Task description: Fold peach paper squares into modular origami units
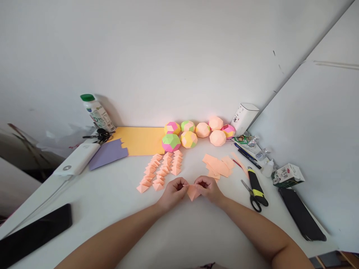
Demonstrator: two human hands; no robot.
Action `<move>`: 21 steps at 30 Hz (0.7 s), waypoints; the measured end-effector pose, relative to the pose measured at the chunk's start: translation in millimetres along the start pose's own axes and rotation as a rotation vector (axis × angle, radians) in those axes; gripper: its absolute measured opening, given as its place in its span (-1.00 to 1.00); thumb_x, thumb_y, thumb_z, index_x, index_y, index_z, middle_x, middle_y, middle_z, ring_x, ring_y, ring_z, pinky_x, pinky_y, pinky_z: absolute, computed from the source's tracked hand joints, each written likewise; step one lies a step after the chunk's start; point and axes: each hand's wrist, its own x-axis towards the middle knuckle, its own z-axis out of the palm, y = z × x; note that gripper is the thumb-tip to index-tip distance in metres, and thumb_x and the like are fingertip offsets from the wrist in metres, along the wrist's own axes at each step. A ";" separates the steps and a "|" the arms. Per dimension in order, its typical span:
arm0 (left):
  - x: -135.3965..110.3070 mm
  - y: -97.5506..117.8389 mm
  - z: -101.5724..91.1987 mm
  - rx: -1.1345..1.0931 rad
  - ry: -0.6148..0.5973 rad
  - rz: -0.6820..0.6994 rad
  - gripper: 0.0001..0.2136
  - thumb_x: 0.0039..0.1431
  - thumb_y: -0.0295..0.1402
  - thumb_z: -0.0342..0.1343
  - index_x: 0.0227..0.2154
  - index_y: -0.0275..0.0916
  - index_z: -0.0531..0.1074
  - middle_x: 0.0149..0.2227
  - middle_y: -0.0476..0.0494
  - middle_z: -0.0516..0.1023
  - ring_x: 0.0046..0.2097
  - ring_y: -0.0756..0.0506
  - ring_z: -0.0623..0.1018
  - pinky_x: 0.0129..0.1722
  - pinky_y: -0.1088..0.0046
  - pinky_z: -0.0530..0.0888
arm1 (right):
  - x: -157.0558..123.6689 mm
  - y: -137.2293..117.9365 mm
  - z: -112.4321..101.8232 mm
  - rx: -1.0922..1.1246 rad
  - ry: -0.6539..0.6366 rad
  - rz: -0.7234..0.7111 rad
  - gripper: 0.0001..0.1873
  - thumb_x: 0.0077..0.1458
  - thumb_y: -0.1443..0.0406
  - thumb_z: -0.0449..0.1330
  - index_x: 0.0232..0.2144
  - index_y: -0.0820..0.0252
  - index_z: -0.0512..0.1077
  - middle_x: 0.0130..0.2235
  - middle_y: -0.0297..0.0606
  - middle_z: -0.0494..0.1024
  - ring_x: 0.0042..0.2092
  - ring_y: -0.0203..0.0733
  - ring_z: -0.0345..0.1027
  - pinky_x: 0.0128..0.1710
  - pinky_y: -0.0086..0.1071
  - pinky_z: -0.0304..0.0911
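Observation:
Between my two hands is a small peach folded paper piece [192,191], its point facing down toward me. My left hand [174,192] pinches its left upper corner between thumb and fingers. On the other side my right hand [209,188] grips the right upper corner the same way. Left of the hands, rows of folded peach paper units [161,173] stand nested in three lines. Flat peach paper pieces [217,165] lie in a loose pile just beyond my right hand.
Several faceted paper balls [189,139] sit against the wall. Yellow card [143,141] and purple card [109,154] lie left. Scissors [251,196], a utility knife [256,186], a small carton [288,175] and a black phone [301,214] are right; another dark phone [36,233] lies front left.

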 end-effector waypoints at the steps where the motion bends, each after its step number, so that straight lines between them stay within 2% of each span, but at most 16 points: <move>1: 0.2 0.0 -0.5 -0.012 0.009 -0.012 -0.82 -0.03 -0.26 0.09 -0.54 -0.25 0.26 -0.63 0.11 0.23 -0.60 0.09 0.21 -0.59 0.58 0.14 | -0.1 -0.4 -0.6 0.031 0.014 0.019 -0.91 -0.06 0.31 0.15 -0.55 0.21 0.35 -0.57 -0.37 0.33 -0.53 -0.33 0.19 -0.54 -0.44 0.14; 4: 1.6 -1.5 -3.0 -0.043 0.041 -0.022 -0.83 -0.02 -0.27 0.08 -0.53 -0.24 0.25 -0.66 0.13 0.23 -0.61 0.08 0.22 -0.58 0.58 0.14 | 0.4 -0.2 -3.0 0.119 0.063 0.075 -0.90 -0.05 0.32 0.12 -0.56 0.19 0.30 -0.59 -0.41 0.31 -0.58 -0.35 0.20 -0.60 -0.46 0.12; 7: 3.1 -2.8 -5.5 -0.073 0.070 -0.011 -0.82 0.00 -0.25 0.08 -0.52 -0.23 0.25 -0.67 0.14 0.21 -0.61 0.08 0.21 -0.58 0.58 0.14 | 1.3 2.4 -4.7 0.214 0.091 0.085 -0.90 0.00 0.30 0.09 -0.50 0.17 0.24 -0.49 -0.40 0.36 -0.60 -0.39 0.23 -0.63 -0.49 0.07; 10: 3.4 -1.3 -6.3 -0.075 0.056 -0.019 -0.80 -0.01 -0.23 0.09 -0.52 -0.24 0.25 -0.66 0.14 0.22 -0.61 0.08 0.22 -0.58 0.56 0.14 | 1.6 5.7 -3.9 0.215 0.006 0.069 -0.85 0.02 0.25 0.15 -0.38 0.16 0.24 -0.43 -0.39 0.39 -0.56 -0.39 0.26 -0.59 -0.49 0.13; 12: 2.9 0.2 -6.2 -0.062 0.034 -0.029 -0.80 -0.01 -0.22 0.10 -0.52 -0.25 0.26 -0.66 0.13 0.23 -0.61 0.08 0.23 -0.58 0.56 0.15 | 1.5 6.9 -3.0 0.142 -0.060 0.061 -0.81 0.03 0.21 0.18 -0.35 0.18 0.29 -0.49 -0.41 0.38 -0.54 -0.38 0.24 -0.54 -0.47 0.17; 15: 2.1 0.2 -5.7 -0.064 0.033 -0.027 -0.80 0.00 -0.23 0.10 -0.51 -0.25 0.27 -0.66 0.12 0.25 -0.60 0.08 0.24 -0.57 0.56 0.16 | 1.2 6.7 -2.5 0.056 -0.070 0.071 -0.79 0.04 0.17 0.18 -0.43 0.21 0.34 -0.58 -0.42 0.36 -0.57 -0.36 0.22 -0.55 -0.45 0.17; 21: 3.2 -5.7 -4.0 -0.162 0.100 0.013 -0.83 0.08 -0.26 0.03 -0.50 -0.23 0.22 -0.70 0.15 0.25 -0.62 0.09 0.21 -0.57 0.58 0.15 | 0.6 2.4 -3.8 0.128 -0.015 0.093 -0.75 0.00 0.16 0.22 -0.50 0.21 0.32 -0.63 -0.44 0.34 -0.61 -0.38 0.20 -0.59 -0.47 0.14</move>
